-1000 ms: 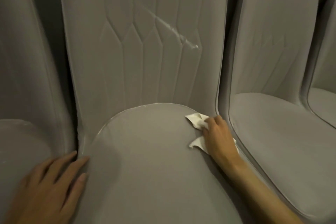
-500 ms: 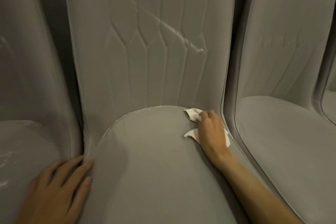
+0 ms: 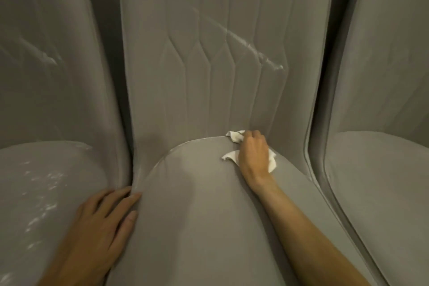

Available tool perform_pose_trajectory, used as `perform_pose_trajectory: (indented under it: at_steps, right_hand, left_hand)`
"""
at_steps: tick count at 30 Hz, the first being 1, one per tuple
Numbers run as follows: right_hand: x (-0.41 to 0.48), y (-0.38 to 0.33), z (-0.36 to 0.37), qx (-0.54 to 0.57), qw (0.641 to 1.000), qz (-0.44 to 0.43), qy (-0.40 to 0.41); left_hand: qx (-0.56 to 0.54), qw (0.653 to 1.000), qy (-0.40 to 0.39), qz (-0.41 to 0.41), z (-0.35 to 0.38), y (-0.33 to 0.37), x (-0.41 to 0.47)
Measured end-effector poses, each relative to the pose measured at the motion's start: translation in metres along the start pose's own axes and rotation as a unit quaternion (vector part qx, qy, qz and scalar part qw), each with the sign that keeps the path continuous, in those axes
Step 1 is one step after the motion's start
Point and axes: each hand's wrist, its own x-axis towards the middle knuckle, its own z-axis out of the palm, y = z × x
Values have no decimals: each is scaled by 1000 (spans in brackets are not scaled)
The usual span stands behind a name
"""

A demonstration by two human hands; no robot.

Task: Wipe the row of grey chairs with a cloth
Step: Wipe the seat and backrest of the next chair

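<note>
A grey padded chair [image 3: 202, 204] fills the middle of the view, with a stitched backrest that carries a pale diagonal streak. My right hand [image 3: 254, 154] presses a crumpled white cloth [image 3: 234, 137] onto the seat at its back right, where seat meets backrest. Corners of the cloth stick out on both sides of the hand. My left hand [image 3: 102, 223] lies flat with fingers spread on the seat's front left edge, holding nothing.
A second grey chair [image 3: 41, 193] stands close on the left, its seat flecked with pale glossy marks. A third grey chair [image 3: 380, 181] stands close on the right. Narrow dark gaps separate the backrests.
My right hand has slid the cloth back along the seat toward the backrest seam. The view has shifted left, showing more of the left chair. My left hand has stayed on the seat edge.
</note>
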Motion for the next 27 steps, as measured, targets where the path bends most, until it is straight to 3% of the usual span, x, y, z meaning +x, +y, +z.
perform_pose_trajectory:
  at_steps: [3,6,9,12,17,19,24,27]
  right_hand:
    - [6,-29,6,50,996,-65,-37]
    - [8,0,-3,44,990,-110,-78]
    - [4,23,-4,24,999,-44,-15]
    - [4,-17,8,59,998,-30,-15]
    - [-6,-83,20,107,976,-169,-90]
    - [-2,-64,14,85,979,-162,-84]
    - [7,-32,12,47,998,-34,-17]
    - [-3,-77,24,41,993,-97,-53]
  left_hand:
    - [-4,1000,-25,-9,-8,3,0]
    - [-11,999,-42,-16,-10,2,-2]
    - [-16,998,-55,-27,-9,0,-4]
    - [-21,998,-57,-26,-8,-2,-4]
    - [-26,997,-68,-28,-12,1,-4]
    - [-31,997,-71,-30,-12,-1,-5]
    - [-36,996,-70,-40,-11,-1,-5]
    - [-39,996,-69,-41,-9,0,-5]
